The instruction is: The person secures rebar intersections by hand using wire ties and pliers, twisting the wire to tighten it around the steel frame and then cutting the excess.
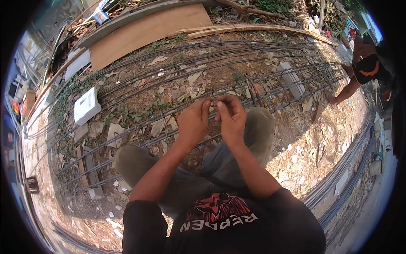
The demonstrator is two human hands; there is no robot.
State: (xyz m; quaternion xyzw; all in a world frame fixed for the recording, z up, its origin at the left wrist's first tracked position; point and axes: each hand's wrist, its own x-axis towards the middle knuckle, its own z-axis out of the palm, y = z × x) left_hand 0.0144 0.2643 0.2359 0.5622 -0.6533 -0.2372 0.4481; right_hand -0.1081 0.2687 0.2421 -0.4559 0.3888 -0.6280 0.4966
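My left hand (194, 118) and my right hand (231, 119) meet over a steel rebar cage (165, 134), thumbs and fingertips pinched round what looks like a short, thin piece of wire (214, 102); its exact shape is too small to make out. Long bars run crosswise beneath them, with square stirrups (252, 91) along the cage. My bent knees are on either side of my forearms, close against the cage.
Grey blocks (291, 80) prop the bars. A white slab (86, 106) lies left, plywood (144, 31) behind. A coil of wire (325, 144) and bundled rods (351, 169) lie right. Another person (363, 70) crouches at the upper right, bare foot near the bars.
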